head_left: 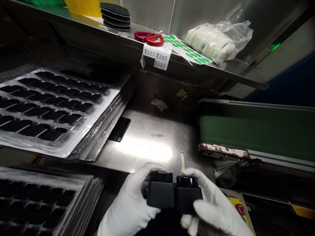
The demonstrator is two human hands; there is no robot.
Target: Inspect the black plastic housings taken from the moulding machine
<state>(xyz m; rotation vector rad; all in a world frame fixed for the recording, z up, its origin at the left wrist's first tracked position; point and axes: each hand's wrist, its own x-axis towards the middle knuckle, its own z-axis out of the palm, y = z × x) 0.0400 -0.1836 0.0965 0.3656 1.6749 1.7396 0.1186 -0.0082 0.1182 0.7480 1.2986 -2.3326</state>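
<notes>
My left hand (134, 201), in a white glove, is closed around a black block-shaped plastic part (160, 195) low in the middle of the view. In the matching glove, my right hand (214, 203) grips a second black block-shaped part (188, 196). Both parts sit side by side, nearly touching, with narrow raised black pieces showing at their tops. Their exact kind I cannot make out. Just beyond the right fingertips, a slim pointed metal tool (182, 160) marked A30 lies on the steel table (157, 134).
Stacked plastic trays (66, 144) of black parts stand left, with another tray stack (81, 186) below. A phone (120, 129) lies beside them. A green conveyor belt (258, 131) runs right, above a red button (240, 209). Red-handled scissors (155, 40) rest on the shelf (118, 39).
</notes>
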